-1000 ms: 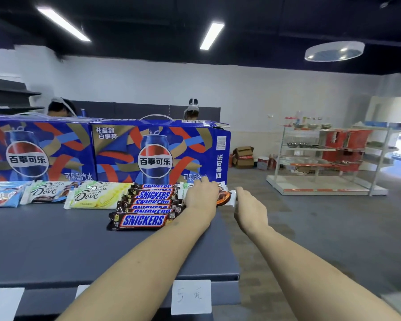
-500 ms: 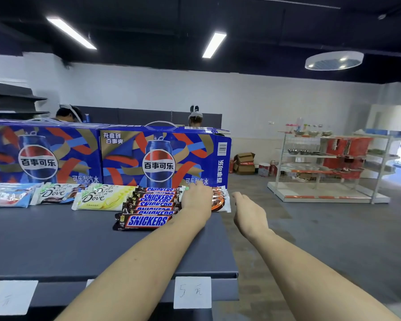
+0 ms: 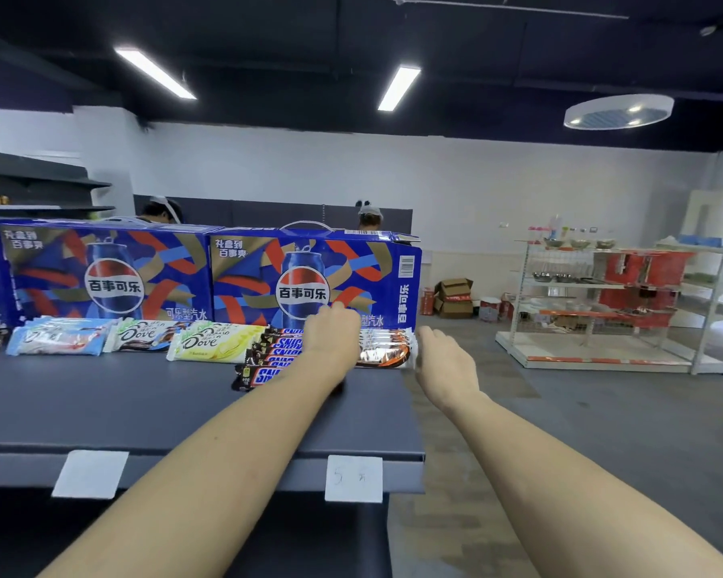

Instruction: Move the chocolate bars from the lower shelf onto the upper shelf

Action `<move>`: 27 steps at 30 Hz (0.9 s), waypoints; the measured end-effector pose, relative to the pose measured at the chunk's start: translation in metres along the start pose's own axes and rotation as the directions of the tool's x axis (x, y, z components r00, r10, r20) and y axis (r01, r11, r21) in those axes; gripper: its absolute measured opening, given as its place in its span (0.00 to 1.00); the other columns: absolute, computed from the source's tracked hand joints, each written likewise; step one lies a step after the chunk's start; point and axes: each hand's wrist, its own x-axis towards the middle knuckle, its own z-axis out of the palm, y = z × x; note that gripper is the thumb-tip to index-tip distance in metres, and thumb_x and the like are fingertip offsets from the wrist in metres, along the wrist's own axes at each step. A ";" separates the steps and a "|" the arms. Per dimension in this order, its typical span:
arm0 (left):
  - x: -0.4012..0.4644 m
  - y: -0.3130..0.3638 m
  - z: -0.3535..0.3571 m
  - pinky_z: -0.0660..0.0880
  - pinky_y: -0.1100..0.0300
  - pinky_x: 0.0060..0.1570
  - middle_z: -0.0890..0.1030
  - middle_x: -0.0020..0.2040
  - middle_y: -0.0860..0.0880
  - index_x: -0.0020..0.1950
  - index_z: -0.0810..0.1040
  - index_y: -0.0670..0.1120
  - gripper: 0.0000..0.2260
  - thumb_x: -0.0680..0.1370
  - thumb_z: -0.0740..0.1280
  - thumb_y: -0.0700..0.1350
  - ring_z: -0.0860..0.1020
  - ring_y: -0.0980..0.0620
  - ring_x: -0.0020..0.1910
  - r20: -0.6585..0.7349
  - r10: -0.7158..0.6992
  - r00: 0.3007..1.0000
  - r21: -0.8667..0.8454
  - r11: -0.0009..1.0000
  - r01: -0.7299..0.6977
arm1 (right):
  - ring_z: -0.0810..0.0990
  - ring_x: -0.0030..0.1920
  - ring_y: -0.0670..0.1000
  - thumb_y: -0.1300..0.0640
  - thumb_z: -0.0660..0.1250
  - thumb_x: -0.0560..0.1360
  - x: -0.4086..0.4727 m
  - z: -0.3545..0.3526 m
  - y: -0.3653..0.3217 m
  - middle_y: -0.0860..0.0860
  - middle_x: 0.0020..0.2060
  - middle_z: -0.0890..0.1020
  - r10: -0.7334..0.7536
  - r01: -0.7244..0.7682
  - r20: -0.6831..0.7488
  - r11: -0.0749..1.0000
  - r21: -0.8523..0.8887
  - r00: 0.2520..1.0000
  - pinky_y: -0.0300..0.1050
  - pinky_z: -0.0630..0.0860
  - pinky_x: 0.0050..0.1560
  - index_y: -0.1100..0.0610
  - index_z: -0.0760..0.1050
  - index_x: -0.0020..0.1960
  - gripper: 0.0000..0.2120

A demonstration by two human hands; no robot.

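On the dark upper shelf (image 3: 143,406) a stack of orange-and-white chocolate bars (image 3: 382,350) lies at the right end, against a Pepsi box. My left hand (image 3: 335,337) rests on top of the stack's left part with its fingers stretched forward, hiding that part. My right hand (image 3: 443,362) hovers off the shelf's right edge, fingers extended toward the stack's end; whether it touches is unclear. Several Snickers bars (image 3: 276,354) lie in a row just left of my left hand. The lower shelf is out of view.
Dove bars lie further left: yellow (image 3: 213,342), white-brown (image 3: 143,335) and light blue (image 3: 59,342). Two blue Pepsi boxes (image 3: 109,277) stand behind them. A price tag (image 3: 353,477) hangs on the shelf's front edge. A white rack (image 3: 602,306) stands far right across open floor.
My right hand has let go of the right end of the orange-and-white bars and drawn slightly away. My left hand stays on the stack, now set against the box.
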 end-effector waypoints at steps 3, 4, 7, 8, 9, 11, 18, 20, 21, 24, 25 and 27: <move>-0.015 -0.023 -0.006 0.73 0.52 0.47 0.76 0.56 0.43 0.57 0.77 0.43 0.10 0.76 0.64 0.39 0.75 0.43 0.56 -0.005 -0.073 0.997 -0.014 0.997 0.073 | 0.76 0.56 0.54 0.49 0.59 0.81 -0.004 0.004 -0.017 0.52 0.58 0.78 -0.054 0.056 -0.073 0.998 0.024 0.996 0.49 0.75 0.50 0.54 0.70 0.63 0.14; -0.022 -0.031 -0.007 0.72 0.53 0.47 0.76 0.56 0.43 0.56 0.77 0.43 0.10 0.76 0.64 0.39 0.75 0.43 0.55 0.000 -0.101 0.995 -0.018 0.995 0.101 | 0.76 0.56 0.54 0.48 0.57 0.82 -0.005 0.005 -0.025 0.52 0.59 0.78 -0.064 0.067 -0.088 0.997 0.028 0.994 0.49 0.75 0.51 0.54 0.71 0.63 0.14; -0.040 -0.054 -0.007 0.69 0.54 0.45 0.76 0.56 0.44 0.56 0.76 0.44 0.09 0.77 0.63 0.40 0.74 0.44 0.56 0.016 -0.164 0.986 -0.025 0.986 0.165 | 0.75 0.59 0.54 0.46 0.57 0.82 -0.010 0.005 -0.054 0.53 0.59 0.78 -0.089 0.098 -0.104 0.992 0.080 0.991 0.49 0.74 0.54 0.55 0.73 0.63 0.17; -0.045 -0.061 -0.007 0.69 0.55 0.45 0.76 0.56 0.44 0.56 0.76 0.44 0.09 0.77 0.63 0.41 0.74 0.44 0.56 0.020 -0.183 0.983 -0.030 0.983 0.184 | 0.75 0.59 0.55 0.46 0.57 0.81 -0.012 0.005 -0.065 0.54 0.59 0.79 -0.102 0.112 -0.102 0.989 0.093 0.990 0.49 0.73 0.56 0.55 0.73 0.64 0.18; -0.050 -0.067 -0.008 0.69 0.54 0.45 0.76 0.56 0.44 0.56 0.76 0.44 0.09 0.78 0.62 0.42 0.74 0.44 0.56 0.018 -0.200 0.980 -0.038 0.979 0.200 | 0.76 0.59 0.55 0.46 0.57 0.81 -0.013 0.004 -0.075 0.54 0.59 0.79 -0.120 0.130 -0.097 0.986 0.100 0.988 0.50 0.73 0.56 0.55 0.73 0.65 0.19; -0.060 -0.079 -0.010 0.70 0.53 0.47 0.76 0.57 0.44 0.57 0.77 0.45 0.10 0.79 0.62 0.46 0.75 0.44 0.56 0.010 -0.225 0.974 -0.046 0.973 0.225 | 0.76 0.58 0.56 0.45 0.57 0.81 -0.016 0.005 -0.094 0.54 0.59 0.79 -0.161 0.170 -0.087 0.980 0.107 0.983 0.51 0.73 0.56 0.56 0.73 0.65 0.19; -0.101 -0.136 -0.022 0.73 0.52 0.49 0.78 0.56 0.44 0.57 0.78 0.45 0.20 0.80 0.58 0.59 0.76 0.44 0.56 -0.065 -0.301 0.952 -0.024 0.954 0.300 | 0.76 0.57 0.57 0.42 0.58 0.79 -0.029 0.010 -0.163 0.54 0.56 0.79 -0.240 0.246 -0.063 0.959 0.139 0.969 0.52 0.74 0.53 0.56 0.73 0.63 0.21; -0.114 -0.161 -0.025 0.73 0.52 0.49 0.78 0.56 0.44 0.58 0.78 0.45 0.20 0.80 0.57 0.59 0.76 0.44 0.56 -0.055 -0.331 0.942 -0.018 0.944 0.330 | 0.76 0.57 0.57 0.41 0.58 0.79 -0.034 0.012 -0.189 0.54 0.57 0.79 -0.262 0.268 -0.057 0.950 0.158 0.963 0.51 0.74 0.53 0.55 0.73 0.63 0.21; -0.122 -0.174 -0.027 0.73 0.52 0.49 0.78 0.56 0.44 0.58 0.77 0.45 0.21 0.80 0.57 0.60 0.76 0.44 0.56 -0.051 -0.343 0.938 -0.016 0.939 0.343 | 0.77 0.58 0.56 0.41 0.58 0.79 -0.037 0.015 -0.203 0.53 0.57 0.79 -0.268 0.275 -0.060 0.948 0.163 0.961 0.52 0.73 0.54 0.54 0.72 0.64 0.22; -0.149 -0.217 -0.029 0.72 0.51 0.49 0.77 0.58 0.44 0.59 0.77 0.45 0.23 0.81 0.54 0.61 0.75 0.44 0.57 -0.039 -0.395 0.918 -0.024 0.919 0.394 | 0.76 0.61 0.56 0.42 0.59 0.78 -0.048 0.022 -0.252 0.52 0.59 0.79 -0.284 0.296 -0.095 0.945 0.137 0.954 0.56 0.66 0.65 0.53 0.71 0.66 0.21; -0.158 -0.233 -0.029 0.72 0.51 0.50 0.77 0.60 0.44 0.59 0.77 0.45 0.24 0.81 0.53 0.62 0.75 0.44 0.58 -0.039 -0.411 0.911 -0.024 0.912 0.411 | 0.76 0.61 0.56 0.43 0.59 0.78 -0.051 0.023 -0.270 0.52 0.59 0.78 -0.299 0.312 -0.107 0.939 0.142 0.948 0.57 0.63 0.68 0.52 0.71 0.66 0.21; -0.180 -0.269 -0.032 0.72 0.50 0.50 0.76 0.60 0.44 0.58 0.78 0.45 0.25 0.81 0.52 0.62 0.74 0.44 0.58 -0.027 -0.442 0.896 -0.008 0.897 0.442 | 0.75 0.62 0.55 0.44 0.60 0.78 -0.062 0.027 -0.310 0.52 0.60 0.78 -0.334 0.352 -0.120 0.917 0.189 0.935 0.57 0.62 0.68 0.53 0.72 0.67 0.21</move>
